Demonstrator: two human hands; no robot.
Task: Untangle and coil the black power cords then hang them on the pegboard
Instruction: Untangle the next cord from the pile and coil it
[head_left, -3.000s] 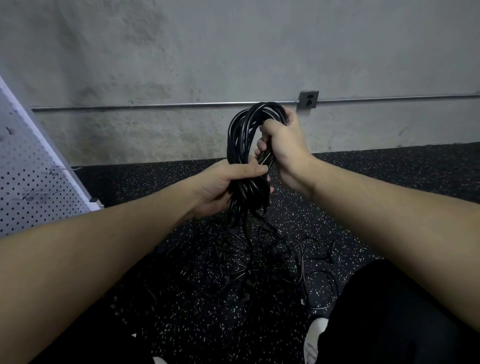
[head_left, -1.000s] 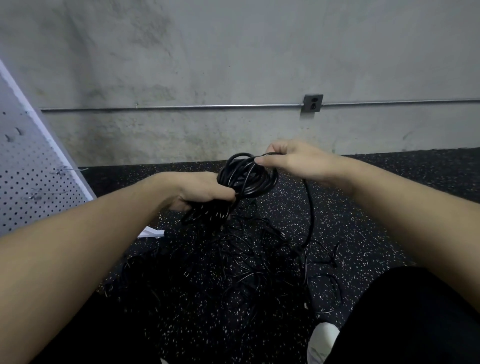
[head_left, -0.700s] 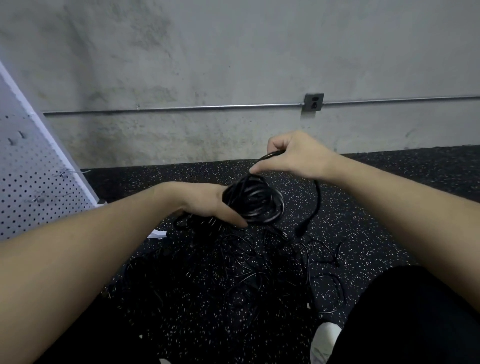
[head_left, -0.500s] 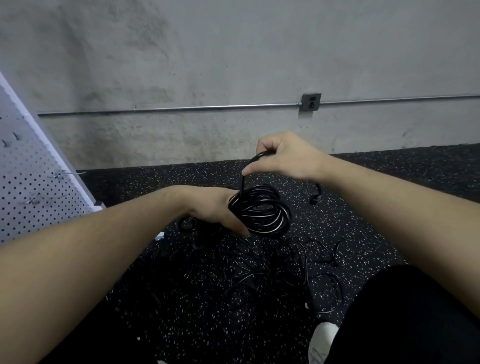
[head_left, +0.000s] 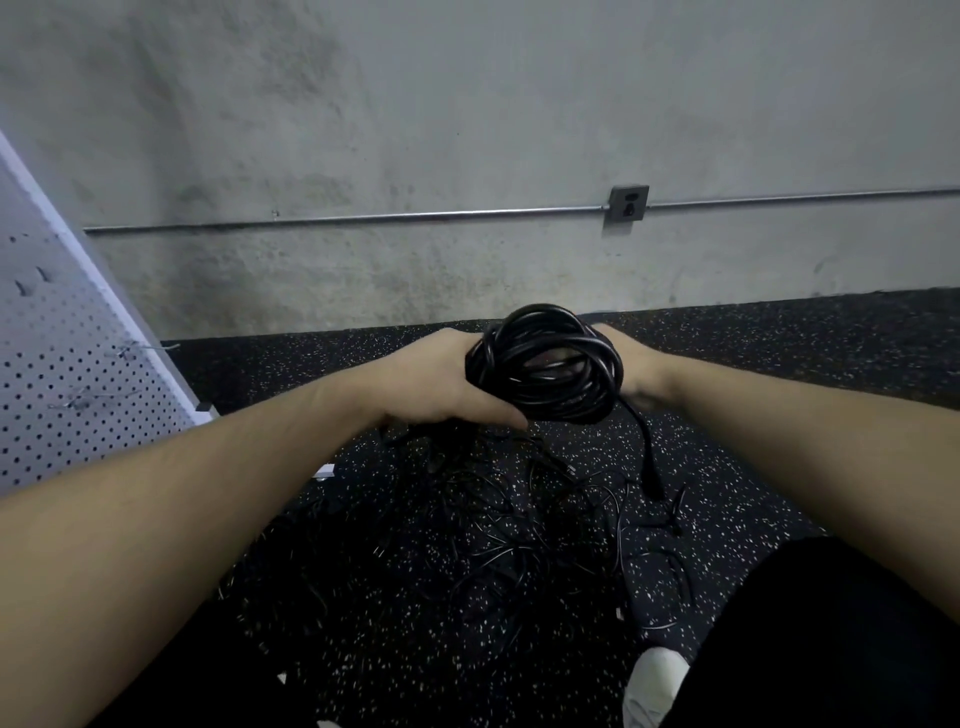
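Note:
A coiled black power cord (head_left: 545, 364) is held up in front of me, above the floor. My left hand (head_left: 441, 379) grips the coil's left side, thumb running under it. My right hand (head_left: 631, 364) holds the coil's right side from behind, its fingers mostly hidden by the loops. The cord's loose end with its plug (head_left: 653, 483) hangs down from the coil on the right. A tangle of more black cords (head_left: 509, 509) lies on the floor below. The white pegboard (head_left: 67, 374) with metal hooks leans at the left.
A grey concrete wall with a metal conduit and an outlet box (head_left: 628, 203) stands behind. The floor is black speckled rubber (head_left: 779, 441). My dark trouser leg (head_left: 841, 639) and white shoe (head_left: 654, 680) sit at the lower right.
The right hand, which pinched a strand above the coil, has come down behind the coil's right side. The coil has risen and tilted towards me, and the plug end now dangles.

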